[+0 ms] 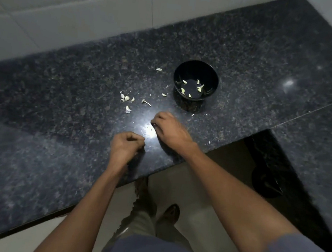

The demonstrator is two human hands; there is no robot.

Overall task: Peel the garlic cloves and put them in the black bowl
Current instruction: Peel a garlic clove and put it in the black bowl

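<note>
The black bowl (197, 67) stands on the dark granite counter (60, 97) and holds several pale peeled garlic cloves (198, 87). A small cluster of garlic cloves and skins (125, 98) lies left of the bowl, with a dry stem (146, 102) beside it. My left hand (126, 146) hovers near the counter's front edge with its fingers curled; what they enclose is hidden. My right hand (171, 129) is just right of it, fingers curled down on the counter, and what they grip is hidden.
Loose skin scraps (158, 69) lie around the bowl. A white tiled wall (71, 7) backs the counter. The counter turns a corner at the right, with floor and my feet (169, 213) below the front edge.
</note>
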